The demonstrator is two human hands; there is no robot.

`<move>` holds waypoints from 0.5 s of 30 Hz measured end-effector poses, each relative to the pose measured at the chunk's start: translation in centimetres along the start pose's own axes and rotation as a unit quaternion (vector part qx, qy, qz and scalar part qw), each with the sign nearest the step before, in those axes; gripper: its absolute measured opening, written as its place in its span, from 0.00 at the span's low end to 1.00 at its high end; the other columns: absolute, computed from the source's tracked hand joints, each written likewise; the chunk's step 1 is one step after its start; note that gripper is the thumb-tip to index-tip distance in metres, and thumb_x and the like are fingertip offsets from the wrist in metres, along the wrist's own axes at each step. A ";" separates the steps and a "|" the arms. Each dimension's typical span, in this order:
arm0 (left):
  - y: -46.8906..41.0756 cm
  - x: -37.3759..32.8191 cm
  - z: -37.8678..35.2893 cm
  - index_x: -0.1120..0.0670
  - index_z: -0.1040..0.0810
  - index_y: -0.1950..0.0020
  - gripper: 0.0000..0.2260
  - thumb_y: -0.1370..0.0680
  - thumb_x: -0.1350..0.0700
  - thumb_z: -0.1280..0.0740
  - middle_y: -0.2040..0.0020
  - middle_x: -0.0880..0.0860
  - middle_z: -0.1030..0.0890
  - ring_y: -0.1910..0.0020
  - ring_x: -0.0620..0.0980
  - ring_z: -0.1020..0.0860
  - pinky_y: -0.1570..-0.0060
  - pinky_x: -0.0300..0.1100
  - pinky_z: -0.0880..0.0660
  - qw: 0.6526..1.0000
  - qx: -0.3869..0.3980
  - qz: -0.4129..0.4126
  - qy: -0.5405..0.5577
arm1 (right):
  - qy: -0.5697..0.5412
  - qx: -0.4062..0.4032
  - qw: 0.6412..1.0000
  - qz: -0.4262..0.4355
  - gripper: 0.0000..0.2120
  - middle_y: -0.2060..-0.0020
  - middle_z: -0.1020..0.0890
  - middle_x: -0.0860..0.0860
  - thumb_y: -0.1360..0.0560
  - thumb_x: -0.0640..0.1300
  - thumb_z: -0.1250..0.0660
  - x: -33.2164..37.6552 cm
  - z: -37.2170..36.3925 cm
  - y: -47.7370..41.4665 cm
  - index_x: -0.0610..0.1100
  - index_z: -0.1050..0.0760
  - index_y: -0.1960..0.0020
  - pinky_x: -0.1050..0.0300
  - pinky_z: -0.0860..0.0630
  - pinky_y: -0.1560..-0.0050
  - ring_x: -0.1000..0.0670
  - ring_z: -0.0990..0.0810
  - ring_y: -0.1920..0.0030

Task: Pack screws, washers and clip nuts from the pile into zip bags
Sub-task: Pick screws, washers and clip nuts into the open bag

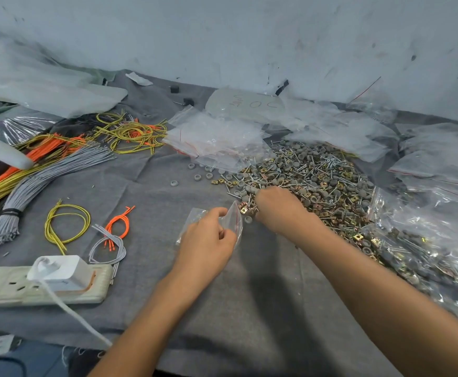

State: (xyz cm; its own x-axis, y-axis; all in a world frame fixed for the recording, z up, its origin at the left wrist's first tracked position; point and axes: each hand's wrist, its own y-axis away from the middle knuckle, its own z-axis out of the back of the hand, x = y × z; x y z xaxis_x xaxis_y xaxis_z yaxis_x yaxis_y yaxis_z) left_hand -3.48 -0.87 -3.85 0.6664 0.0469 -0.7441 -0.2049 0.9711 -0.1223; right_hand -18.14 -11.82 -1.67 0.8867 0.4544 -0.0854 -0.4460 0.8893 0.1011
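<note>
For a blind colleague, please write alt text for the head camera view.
A person's left hand pinches a zip bag open over grey cloth, while the right hand reaches into a pile of screws, washers and clip nuts. Wire bundles and a power strip lie at left.

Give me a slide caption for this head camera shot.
The left hand pinches a zip bag while the right hand reaches into the hardware pile.
</note>
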 end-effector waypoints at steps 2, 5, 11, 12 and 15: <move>-0.1 0.0 0.0 0.50 0.23 0.34 0.18 0.24 0.56 0.36 0.67 0.48 0.20 0.59 0.48 0.21 0.52 0.48 0.25 1.000 -0.001 -0.003 -0.003 | 0.019 0.009 1.000 0.012 0.08 0.47 0.21 0.40 0.23 0.34 0.37 0.1 0.2 0.2 0.35 0.24 0.45 0.51 0.28 0.54 0.39 0.20 0.45; 0.0 0.2 0.0 0.49 0.23 0.34 0.18 0.24 0.55 0.36 0.67 0.48 0.20 0.59 0.48 0.21 0.52 0.49 0.25 1.000 -0.002 -0.008 -0.007 | -0.018 0.034 0.999 0.002 0.05 0.48 0.23 0.40 0.21 0.36 0.39 -0.4 0.4 0.6 0.37 0.25 0.49 0.52 0.32 0.53 0.39 0.23 0.46; 0.0 0.2 -0.2 0.49 0.24 0.34 0.17 0.23 0.55 0.36 0.67 0.47 0.20 0.59 0.48 0.21 0.52 0.50 0.24 1.000 0.006 -0.012 -0.006 | -0.241 0.023 0.969 -0.046 0.12 0.69 0.23 0.47 0.18 0.43 0.39 -3.2 1.7 2.5 0.41 0.24 0.60 0.57 0.35 0.67 0.49 0.29 0.69; 0.0 0.2 -0.2 0.48 0.24 0.34 0.17 0.24 0.55 0.36 0.67 0.47 0.20 0.58 0.48 0.21 0.52 0.50 0.24 1.000 0.007 -0.012 -0.006 | -0.289 0.018 0.956 -0.052 0.12 0.68 0.22 0.49 0.18 0.45 0.38 -3.6 1.8 3.0 0.43 0.22 0.57 0.57 0.34 0.68 0.51 0.29 0.70; 0.0 0.2 -0.5 0.48 0.24 0.35 0.17 0.24 0.54 0.36 0.67 0.46 0.20 0.59 0.47 0.21 0.53 0.50 0.24 1.000 0.011 -0.008 -0.004 | -0.489 0.016 0.870 -0.059 0.11 0.67 0.24 0.49 0.18 0.46 0.35 -3.7 2.1 4.3 0.42 0.23 0.55 0.57 0.29 0.64 0.51 0.27 0.67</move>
State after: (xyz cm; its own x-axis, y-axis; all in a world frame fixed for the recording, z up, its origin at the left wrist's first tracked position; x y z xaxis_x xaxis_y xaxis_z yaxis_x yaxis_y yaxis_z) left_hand -3.68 -0.96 -4.31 0.6759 0.0324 -0.7363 -0.1780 0.9767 -0.1203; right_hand -23.06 -9.75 1.17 0.6128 0.0850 0.7857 -0.3556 0.9175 0.1782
